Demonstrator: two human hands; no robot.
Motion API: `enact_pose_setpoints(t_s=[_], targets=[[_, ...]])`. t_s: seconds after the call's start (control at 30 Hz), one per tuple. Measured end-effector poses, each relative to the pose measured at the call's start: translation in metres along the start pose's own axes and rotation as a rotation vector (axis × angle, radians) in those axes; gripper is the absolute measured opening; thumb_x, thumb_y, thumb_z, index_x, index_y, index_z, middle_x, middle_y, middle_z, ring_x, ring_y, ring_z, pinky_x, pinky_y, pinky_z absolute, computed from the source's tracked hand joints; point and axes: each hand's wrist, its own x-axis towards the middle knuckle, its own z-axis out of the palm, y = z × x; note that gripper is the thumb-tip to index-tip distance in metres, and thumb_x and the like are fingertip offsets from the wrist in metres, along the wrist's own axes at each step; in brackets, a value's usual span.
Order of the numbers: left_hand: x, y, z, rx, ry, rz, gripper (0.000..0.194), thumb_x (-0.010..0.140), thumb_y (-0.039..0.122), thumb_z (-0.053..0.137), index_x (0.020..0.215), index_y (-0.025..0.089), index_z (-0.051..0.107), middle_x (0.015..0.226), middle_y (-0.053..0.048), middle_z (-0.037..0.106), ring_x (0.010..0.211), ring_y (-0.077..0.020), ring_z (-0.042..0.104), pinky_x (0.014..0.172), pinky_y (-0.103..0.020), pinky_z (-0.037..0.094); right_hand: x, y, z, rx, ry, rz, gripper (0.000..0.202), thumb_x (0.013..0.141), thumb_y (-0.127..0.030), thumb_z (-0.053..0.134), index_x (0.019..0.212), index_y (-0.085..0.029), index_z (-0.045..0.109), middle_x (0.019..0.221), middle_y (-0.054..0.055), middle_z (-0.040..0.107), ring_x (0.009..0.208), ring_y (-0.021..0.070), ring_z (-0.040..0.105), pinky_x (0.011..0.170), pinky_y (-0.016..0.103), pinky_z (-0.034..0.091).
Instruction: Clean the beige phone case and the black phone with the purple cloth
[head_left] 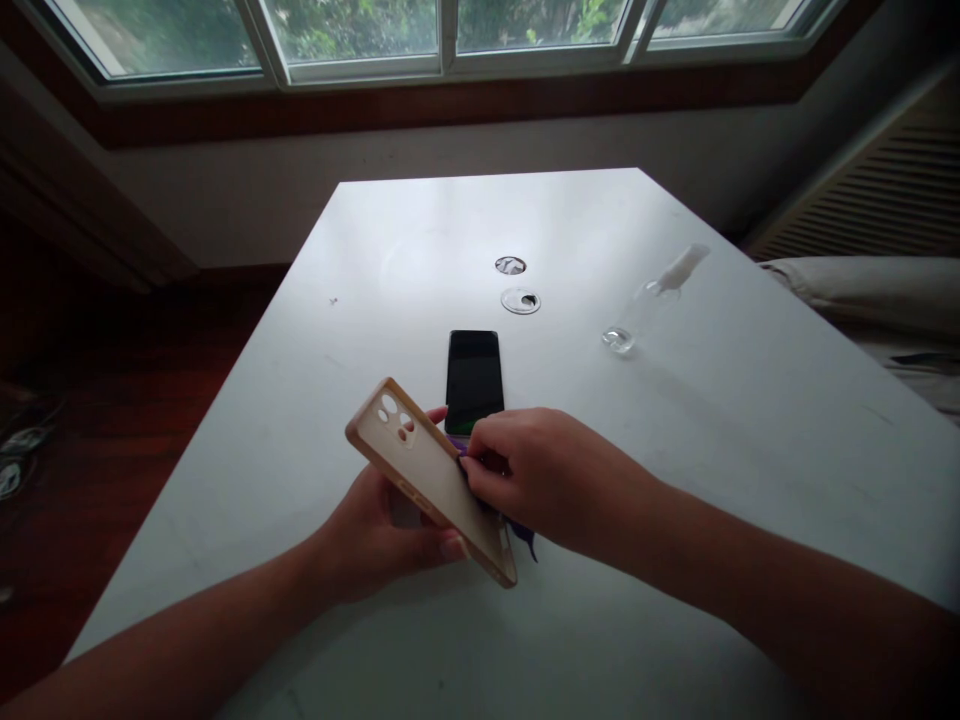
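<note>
My left hand [401, 535] is closed around a phone case [442, 485] with a tan rim and a clear back, holding it tilted above the table. Camera holes show at the case's upper left end. Over the inner face of the case, my right hand [517, 455] is pinched on a purple cloth [523, 535], mostly hidden under the fingers, with a dark corner hanging past the case's edge. Just beyond both hands lies a black smartphone [474, 380], screen up, its near end partly covered by my right hand.
A clear spray bottle [649, 300] with a white top lies on its side at the right of the white table [390, 250]. Two round cable-hole fittings [520, 301] are set in the tabletop behind the phone. Windows [352, 30] line the wall beyond.
</note>
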Motion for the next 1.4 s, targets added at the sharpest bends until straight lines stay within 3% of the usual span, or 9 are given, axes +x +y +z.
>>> enact_pose_setpoints(t_s=[0.17,0.37,0.57,0.7,0.83,0.97,1.17,1.27,1.4], targets=[[0.0,0.002,0.004,-0.012,-0.028,-0.016,0.093,0.076,0.02,0.083,0.15,0.03,0.026,0.137,-0.012,0.057,0.121,-0.0293,0.061,0.093,-0.034,0.054,-0.001,0.0,-0.001,0.074,0.063,0.037,0.022,0.094,-0.032,0.054,0.082,-0.02,0.068,0.076,0.001,0.066,0.062,0.0118,0.052,0.056,0.026,0.032],[0.002,0.005,0.002,0.047,0.097,0.006,0.088,0.074,0.025,0.085,0.145,0.025,0.034,0.13,-0.014,0.062,0.119,-0.0328,0.061,0.099,-0.044,0.05,0.002,-0.001,-0.007,-0.071,-0.133,0.065,0.02,0.089,-0.03,0.055,0.076,-0.02,0.066,0.071,0.003,0.065,0.059,0.0147,0.053,0.053,0.027,0.03],[0.002,0.002,-0.002,-0.01,0.091,0.047,0.085,0.078,0.03,0.083,0.146,0.023,0.033,0.13,-0.016,0.061,0.123,-0.0344,0.058,0.1,-0.047,0.05,0.003,0.0,-0.013,-0.123,-0.234,0.075,0.02,0.087,-0.031,0.056,0.073,-0.021,0.066,0.067,0.002,0.063,0.054,0.0142,0.05,0.049,0.027,0.027],[0.001,0.001,-0.002,-0.026,0.076,0.032,0.082,0.079,0.032,0.082,0.145,0.024,0.034,0.131,-0.014,0.061,0.123,-0.0327,0.058,0.1,-0.043,0.05,-0.001,-0.001,-0.011,-0.077,-0.126,0.039,0.021,0.087,-0.028,0.056,0.068,-0.019,0.061,0.067,0.001,0.063,0.056,0.0123,0.049,0.05,0.026,0.028],[0.001,-0.001,-0.001,0.003,0.032,0.027,0.075,0.079,0.029,0.082,0.142,0.025,0.042,0.133,-0.012,0.061,0.124,-0.0312,0.058,0.102,-0.04,0.05,-0.002,-0.001,-0.003,0.026,0.032,-0.011,0.02,0.091,-0.027,0.056,0.077,-0.019,0.066,0.072,0.001,0.064,0.059,0.0115,0.051,0.054,0.026,0.033],[-0.001,-0.004,-0.001,-0.025,-0.064,0.04,0.071,0.08,0.029,0.081,0.142,0.027,0.044,0.132,-0.012,0.062,0.122,-0.0329,0.06,0.102,-0.044,0.05,-0.005,-0.003,-0.007,0.125,0.318,-0.056,0.017,0.096,-0.026,0.057,0.089,-0.017,0.07,0.082,0.002,0.069,0.065,0.0115,0.057,0.058,0.024,0.042],[-0.007,-0.007,-0.008,-0.029,-0.051,0.016,0.081,0.08,0.032,0.082,0.147,0.027,0.035,0.132,-0.016,0.06,0.119,-0.0353,0.061,0.102,-0.052,0.049,-0.009,-0.006,-0.027,0.221,0.695,0.009,0.018,0.095,-0.034,0.062,0.1,-0.02,0.072,0.086,0.004,0.073,0.069,0.0152,0.065,0.06,0.025,0.049],[-0.009,-0.008,-0.01,-0.034,-0.072,0.025,0.08,0.081,0.032,0.081,0.146,0.027,0.035,0.131,-0.016,0.06,0.118,-0.0352,0.062,0.1,-0.053,0.049,-0.008,-0.006,-0.028,0.283,0.761,0.018,0.018,0.092,-0.035,0.066,0.099,-0.02,0.073,0.086,0.004,0.073,0.069,0.0165,0.067,0.06,0.026,0.051],[-0.01,-0.008,-0.009,-0.046,-0.061,0.025,0.08,0.081,0.032,0.081,0.146,0.028,0.035,0.131,-0.015,0.059,0.118,-0.0347,0.061,0.099,-0.052,0.05,-0.007,-0.004,-0.028,0.381,0.692,0.049,0.019,0.091,-0.037,0.068,0.098,-0.02,0.074,0.085,0.003,0.074,0.071,0.0162,0.068,0.06,0.025,0.053]])
